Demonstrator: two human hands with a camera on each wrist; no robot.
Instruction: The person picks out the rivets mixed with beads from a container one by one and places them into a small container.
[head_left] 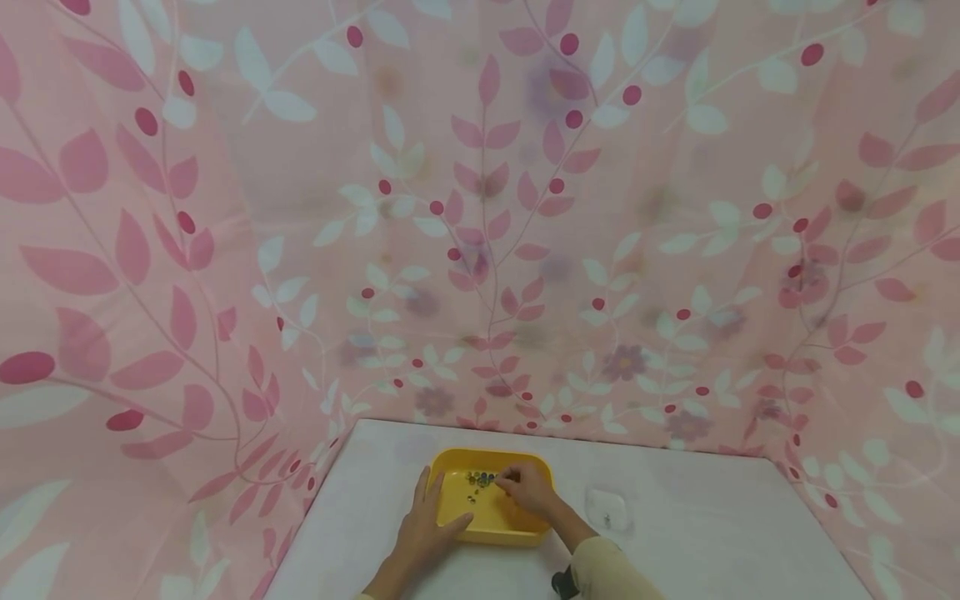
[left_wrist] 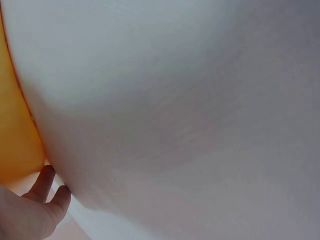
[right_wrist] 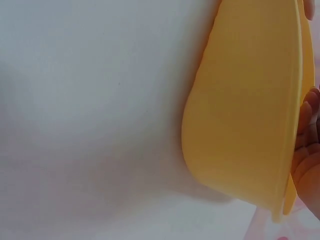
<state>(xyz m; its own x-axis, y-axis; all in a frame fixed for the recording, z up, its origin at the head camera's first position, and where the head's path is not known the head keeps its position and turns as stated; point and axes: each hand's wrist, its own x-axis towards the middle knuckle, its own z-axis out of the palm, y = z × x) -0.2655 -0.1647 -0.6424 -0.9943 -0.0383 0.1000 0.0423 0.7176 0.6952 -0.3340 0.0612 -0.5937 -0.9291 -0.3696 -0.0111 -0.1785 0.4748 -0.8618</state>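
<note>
A yellow tray [head_left: 491, 538] sits on the white table, with several small shiny, dark and clear beads [head_left: 480, 479] gathered toward its far side. My left hand [head_left: 429, 527] rests against the tray's left side, fingers fairly straight and thumb spread along the near rim. In the left wrist view, its fingertips [left_wrist: 46, 175] are beside the tray's outer wall. My right hand [head_left: 531, 490] reaches over the right rim, its curled fingers at the edge of the beads. The right wrist view shows those bent fingers [right_wrist: 307, 120] behind the wall; whether they pinch a bead is hidden.
Right of the tray lies a small clear plastic container [head_left: 609, 510] with a few tiny pieces in it. A dark device [head_left: 564, 583] sits at the right wrist. Pink leaf-patterned cloth [head_left: 487, 250] surrounds the white table [head_left: 720, 533] at its back and sides.
</note>
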